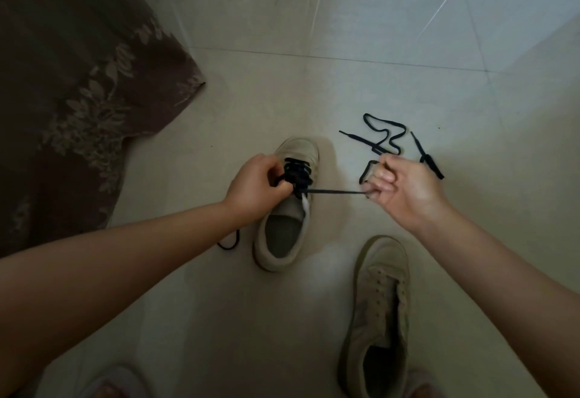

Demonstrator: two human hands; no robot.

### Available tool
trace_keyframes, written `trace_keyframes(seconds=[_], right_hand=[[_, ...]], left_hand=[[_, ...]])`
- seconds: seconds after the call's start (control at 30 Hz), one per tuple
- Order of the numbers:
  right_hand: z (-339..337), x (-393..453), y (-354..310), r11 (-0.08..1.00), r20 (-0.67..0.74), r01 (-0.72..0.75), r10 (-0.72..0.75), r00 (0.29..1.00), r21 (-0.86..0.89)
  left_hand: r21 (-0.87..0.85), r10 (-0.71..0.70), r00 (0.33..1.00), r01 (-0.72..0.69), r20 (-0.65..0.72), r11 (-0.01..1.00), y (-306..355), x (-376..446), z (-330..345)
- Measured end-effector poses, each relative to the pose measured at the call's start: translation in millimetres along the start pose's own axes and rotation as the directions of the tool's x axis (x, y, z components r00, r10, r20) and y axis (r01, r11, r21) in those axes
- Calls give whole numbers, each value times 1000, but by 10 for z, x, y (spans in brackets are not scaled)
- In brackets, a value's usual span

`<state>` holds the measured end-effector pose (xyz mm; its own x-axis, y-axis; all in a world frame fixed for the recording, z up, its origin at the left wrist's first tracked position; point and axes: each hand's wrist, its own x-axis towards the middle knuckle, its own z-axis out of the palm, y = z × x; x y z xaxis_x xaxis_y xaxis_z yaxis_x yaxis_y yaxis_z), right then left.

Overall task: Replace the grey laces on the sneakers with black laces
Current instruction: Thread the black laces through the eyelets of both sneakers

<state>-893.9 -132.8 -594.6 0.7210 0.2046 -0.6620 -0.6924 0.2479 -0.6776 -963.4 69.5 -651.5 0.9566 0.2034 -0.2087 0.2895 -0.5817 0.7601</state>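
A beige sneaker (284, 234) stands on the floor in the middle, toe away from me, with a black lace (332, 191) threaded through its eyelets. My left hand (255, 182) grips the laced part of this shoe at its left side. My right hand (405, 186) pinches the free end of that lace and holds it stretched taut to the right. A second beige sneaker (376, 313) with bare eyelets lies at the lower right. A loose black lace (384, 134) lies curled on the floor beyond my right hand.
A brown floral cloth (78, 99) covers the floor at the left. Pale floor tiles (345, 36) stretch ahead. The other end of the threaded lace (230, 242) loops on the floor left of the shoe's heel. My feet show at the bottom edge.
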Motion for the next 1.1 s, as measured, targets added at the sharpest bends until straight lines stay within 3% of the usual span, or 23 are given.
trace_keyframes(seconds=[0.07,0.1,0.17,0.2,0.23,0.33,0.4,0.47,0.53,0.57,0.63,0.7,0.9,1.1], right_hand=[[-49,40,10,952,-43,58,-74,996,-301],[-67,37,54,841,-8,96,-118,993,-533],[-71,-7,173,416,182,216,-120,976,-883],[-81,-13,243,230,275,286,-78,958,-930],[-79,-25,299,111,328,330,-43,944,-937],[-12,-69,331,15,404,406,-79,911,-914],[-8,-74,269,116,439,455,-141,887,-883],[-21,-80,156,458,377,416,-179,909,-786],[-37,-79,75,885,266,259,-162,950,-387],[-52,-66,68,980,222,160,-130,966,-121],[-57,-61,101,985,168,10,-40,985,174],[-30,-70,164,966,147,-52,15,989,251],[-5,-35,60,987,182,-136,120,976,81],[-45,4,-55,928,283,-299,355,891,-222]], left_hand=[[1,-1,1000,1,-1,1000,25,9,-9],[2,4,1000,-4,-4,1000,36,6,-4],[12,22,1000,-21,-7,1000,26,-4,18],[23,37,999,-37,-7,999,12,-12,30],[31,55,998,-55,-4,998,-7,-25,41],[30,83,996,-84,20,996,-83,-57,70],[12,68,998,-68,10,998,-128,-72,81],[-16,42,999,-42,1,999,-155,-65,81],[-25,32,999,-31,5,999,-161,-64,73],[-24,34,999,-33,9,999,-163,-63,74],[-16,37,999,-37,19,999,-161,-65,83],[-4,42,999,-42,22,999,-150,-71,86],[159,42,995,-28,-86,987,-95,-145,87],[185,87,992,-70,-87,980,-53,-164,114]])
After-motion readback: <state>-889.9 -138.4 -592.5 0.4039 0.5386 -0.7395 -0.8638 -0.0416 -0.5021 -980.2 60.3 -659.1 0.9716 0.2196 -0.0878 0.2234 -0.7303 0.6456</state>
